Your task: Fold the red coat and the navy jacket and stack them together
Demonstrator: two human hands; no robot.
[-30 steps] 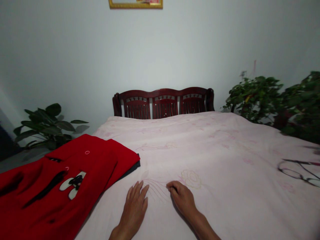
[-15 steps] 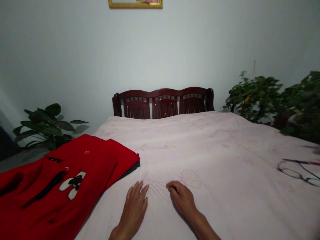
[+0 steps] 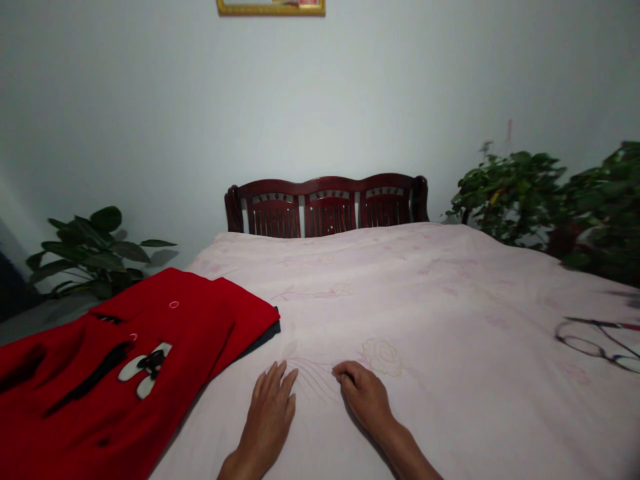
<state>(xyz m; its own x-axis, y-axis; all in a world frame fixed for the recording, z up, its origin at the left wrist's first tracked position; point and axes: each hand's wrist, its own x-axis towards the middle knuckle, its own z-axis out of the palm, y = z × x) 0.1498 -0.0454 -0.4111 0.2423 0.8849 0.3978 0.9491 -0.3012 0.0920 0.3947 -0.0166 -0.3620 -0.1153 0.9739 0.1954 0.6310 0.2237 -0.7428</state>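
My left hand (image 3: 269,420) lies palm down on a pale pink flowered bedspread (image 3: 425,427), fingers stretched out and slightly apart, holding nothing. To its right, my right hand (image 3: 365,395) rests on the same cloth with its fingers curled toward the thumb; nothing shows between them. A printed rose lies just beyond the right hand. Red garments (image 3: 200,333) are spread to the left of my left hand, apart from it, with a black-and-white cartoon design and a black strip on top. A dark cloth (image 3: 267,335) peeks out beneath the red edge.
Eyeglasses (image 3: 583,341) and a red-and-black pen-like object (image 3: 613,324) lie at the right edge. A dark red wooden headrest (image 3: 330,207) stands behind the bed. Leafy plants flank it, one at left (image 3: 95,250) and others at right (image 3: 520,193). A gold frame (image 3: 273,10) hangs above.
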